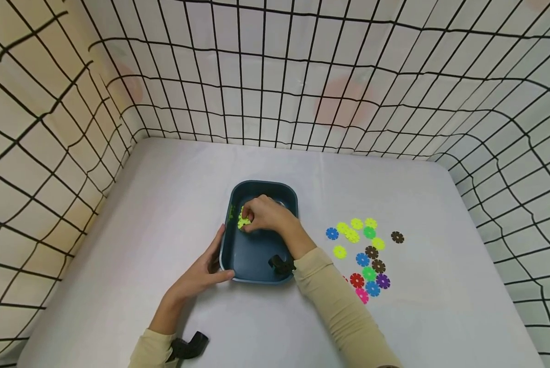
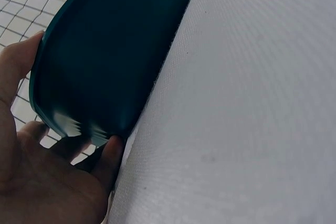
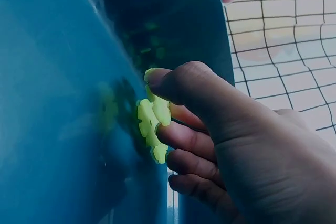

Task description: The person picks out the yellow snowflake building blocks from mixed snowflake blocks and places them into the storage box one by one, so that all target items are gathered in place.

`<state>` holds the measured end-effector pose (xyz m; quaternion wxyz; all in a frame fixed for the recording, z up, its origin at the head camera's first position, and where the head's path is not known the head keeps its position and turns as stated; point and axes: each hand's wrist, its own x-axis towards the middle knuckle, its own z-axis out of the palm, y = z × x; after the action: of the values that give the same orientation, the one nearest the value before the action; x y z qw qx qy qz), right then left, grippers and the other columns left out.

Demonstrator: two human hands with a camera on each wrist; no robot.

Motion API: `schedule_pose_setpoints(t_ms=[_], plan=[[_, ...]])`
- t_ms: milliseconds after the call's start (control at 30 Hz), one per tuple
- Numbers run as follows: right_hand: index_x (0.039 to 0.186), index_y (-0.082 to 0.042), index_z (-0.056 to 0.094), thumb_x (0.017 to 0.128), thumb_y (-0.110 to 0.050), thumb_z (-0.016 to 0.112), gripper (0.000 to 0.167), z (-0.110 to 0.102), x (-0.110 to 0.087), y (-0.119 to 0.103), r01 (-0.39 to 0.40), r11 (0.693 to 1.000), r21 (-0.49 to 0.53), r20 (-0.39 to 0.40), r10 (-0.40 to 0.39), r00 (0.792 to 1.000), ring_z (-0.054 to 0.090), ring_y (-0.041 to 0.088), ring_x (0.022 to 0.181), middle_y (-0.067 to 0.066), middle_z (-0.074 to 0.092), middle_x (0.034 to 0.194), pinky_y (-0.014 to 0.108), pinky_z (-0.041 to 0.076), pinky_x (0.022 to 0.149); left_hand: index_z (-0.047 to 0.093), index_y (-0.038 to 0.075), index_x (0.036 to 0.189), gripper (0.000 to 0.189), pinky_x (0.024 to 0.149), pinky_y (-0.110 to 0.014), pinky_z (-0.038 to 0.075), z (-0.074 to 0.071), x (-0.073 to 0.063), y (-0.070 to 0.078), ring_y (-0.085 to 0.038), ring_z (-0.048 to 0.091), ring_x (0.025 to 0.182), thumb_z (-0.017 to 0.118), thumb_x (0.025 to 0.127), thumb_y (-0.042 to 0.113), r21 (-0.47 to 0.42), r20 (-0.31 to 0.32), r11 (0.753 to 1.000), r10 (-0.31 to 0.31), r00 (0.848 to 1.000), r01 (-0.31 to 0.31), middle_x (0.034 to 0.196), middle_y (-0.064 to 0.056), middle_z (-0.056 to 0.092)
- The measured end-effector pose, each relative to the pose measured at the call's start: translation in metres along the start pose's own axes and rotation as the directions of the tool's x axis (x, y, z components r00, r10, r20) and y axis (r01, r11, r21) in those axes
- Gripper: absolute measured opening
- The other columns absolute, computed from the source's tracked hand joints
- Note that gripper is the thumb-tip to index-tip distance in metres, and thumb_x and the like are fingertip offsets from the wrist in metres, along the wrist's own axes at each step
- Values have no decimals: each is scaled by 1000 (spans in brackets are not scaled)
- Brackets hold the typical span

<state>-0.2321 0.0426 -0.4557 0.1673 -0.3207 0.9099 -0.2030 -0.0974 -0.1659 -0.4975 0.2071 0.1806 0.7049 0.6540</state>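
Note:
A dark blue rectangular tray (image 1: pixel 256 260) stands on the table. My left hand (image 1: pixel 208 268) holds its near left corner, the thumb at the front rim and the fingers along the outer left wall. The left wrist view shows those fingers against the tray's outer wall (image 2: pixel 110 51). Inside the tray, my right hand (image 1: pixel 268 214) pinches yellow notched discs (image 3: pixel 152 124) between thumb and fingers, close to the left wall. In the right wrist view the discs overlap, and their exact number cannot be told.
Right of the tray lie several loose notched discs, among them a yellow disc (image 1: pixel 340 252), a red disc (image 1: pixel 357 280), a purple disc (image 1: pixel 383 281) and a brown disc (image 1: pixel 397 237). Black wire mesh (image 1: pixel 279 97) surrounds the white table (image 1: pixel 440 306) at the back and sides.

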Motion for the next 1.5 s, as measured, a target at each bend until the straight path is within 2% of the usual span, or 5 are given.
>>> schedule_pose_setpoints(t_ms=[200,767,1100,1367,1500], plan=[[99,-14,72,81,-34,78,27,1,-1,-1,-10,1000,-29,-7,10,1000,58,7,72,-4,65,82,20,49,68,-6,38,155,100,112,-64,18,0,1,1,-46,4,149,64,91,6,3,4,1000,1,1000,-1,165,-4,-12],[102,-14,72,81,-37,77,31,1,-7,1,-69,998,10,-15,70,997,59,7,75,-5,65,84,23,50,71,-7,37,155,101,111,-64,19,3,2,4,-46,5,148,64,91,7,5,24,1000,-6,1000,6,164,-6,-13],[101,-15,72,81,-37,77,30,1,-11,2,-77,997,21,-33,77,996,56,8,71,-5,62,80,22,48,66,-7,39,155,100,111,-65,19,5,2,3,-48,3,148,64,91,7,7,29,1000,-12,1000,12,164,-7,-14],[107,-12,71,83,-37,76,35,-18,-14,-13,-23,1000,-13,-66,22,998,56,10,74,-2,65,88,24,48,69,-8,36,156,101,109,-64,26,6,1,1,-50,8,147,64,91,7,18,8,1000,-8,1000,8,164,-11,-13],[107,-12,71,83,-37,76,35,-37,-24,-22,-18,1000,-18,-99,17,995,58,11,81,2,69,94,27,50,76,-9,36,155,102,110,-64,23,4,-1,1,-48,4,148,64,91,7,19,-8,1000,-8,1000,8,164,-10,-13]])
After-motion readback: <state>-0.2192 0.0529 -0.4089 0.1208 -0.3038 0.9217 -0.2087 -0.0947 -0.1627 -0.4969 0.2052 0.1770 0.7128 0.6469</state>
